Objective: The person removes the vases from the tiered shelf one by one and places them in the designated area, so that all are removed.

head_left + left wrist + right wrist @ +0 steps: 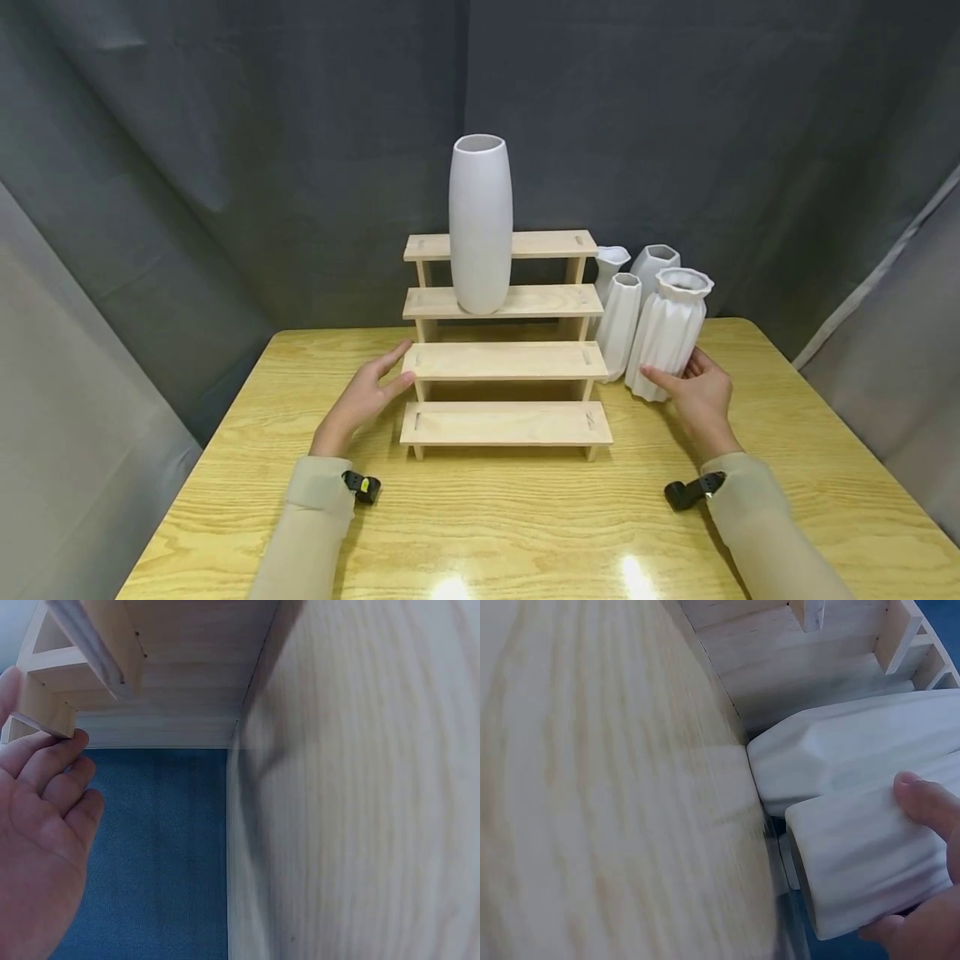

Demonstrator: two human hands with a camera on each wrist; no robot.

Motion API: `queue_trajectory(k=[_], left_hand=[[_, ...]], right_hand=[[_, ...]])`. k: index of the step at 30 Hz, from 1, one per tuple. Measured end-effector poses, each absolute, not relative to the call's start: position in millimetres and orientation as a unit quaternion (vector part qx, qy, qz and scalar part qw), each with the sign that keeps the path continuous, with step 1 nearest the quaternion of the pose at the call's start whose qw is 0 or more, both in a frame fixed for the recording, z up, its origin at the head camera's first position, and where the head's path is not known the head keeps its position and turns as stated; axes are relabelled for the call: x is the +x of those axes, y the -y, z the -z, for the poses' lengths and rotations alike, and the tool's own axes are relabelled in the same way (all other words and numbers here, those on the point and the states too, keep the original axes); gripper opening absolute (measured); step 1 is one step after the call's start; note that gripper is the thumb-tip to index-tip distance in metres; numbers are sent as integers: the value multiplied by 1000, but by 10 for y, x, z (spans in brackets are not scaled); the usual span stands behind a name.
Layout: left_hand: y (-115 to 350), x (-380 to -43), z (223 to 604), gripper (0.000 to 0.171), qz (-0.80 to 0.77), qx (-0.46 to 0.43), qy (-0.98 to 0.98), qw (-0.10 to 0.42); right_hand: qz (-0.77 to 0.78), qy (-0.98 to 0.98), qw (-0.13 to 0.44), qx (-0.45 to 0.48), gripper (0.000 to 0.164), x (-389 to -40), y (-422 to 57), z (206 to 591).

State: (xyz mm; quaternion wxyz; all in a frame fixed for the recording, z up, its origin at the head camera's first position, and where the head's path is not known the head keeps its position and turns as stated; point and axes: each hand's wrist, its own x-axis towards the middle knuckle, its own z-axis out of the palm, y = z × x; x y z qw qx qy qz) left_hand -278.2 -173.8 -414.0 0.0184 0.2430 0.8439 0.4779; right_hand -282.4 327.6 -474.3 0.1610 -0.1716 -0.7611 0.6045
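My right hand (705, 402) grips a white fluted vase (667, 337) with a scalloped rim, low on its body. In the right wrist view, the thumb lies along the side of this vase (870, 847); whether its base touches the table is unclear. My left hand (362, 398) touches the left end of a stepped wooden stand (506, 360), its fingers fairly straight. In the left wrist view, the fingertips (78, 738) meet a side panel of the stand. A tall smooth white vase (481, 225) stands upright on the stand's second step from the top.
Right of the stand, close together, are a slim white vase (621, 329), a flared-rim vase (611, 260) and a hexagonal-mouthed vase (660, 252), the last two partly hidden. A grey curtain (300, 167) hangs behind the wood-grain table (480, 508).
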Motion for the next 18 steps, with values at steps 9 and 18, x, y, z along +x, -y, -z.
queue_trajectory(k=[9, 18], left_hand=[[1737, -2778, 4119, 60, -476, 236, -847, 21], [1739, -2778, 4122, 59, -475, 239, -847, 20]], right_hand=[[-617, 751, 162, -171, 101, -2905, -3303, 4851], [-581, 786, 164, -138, 95, -2913, -3335, 4881]])
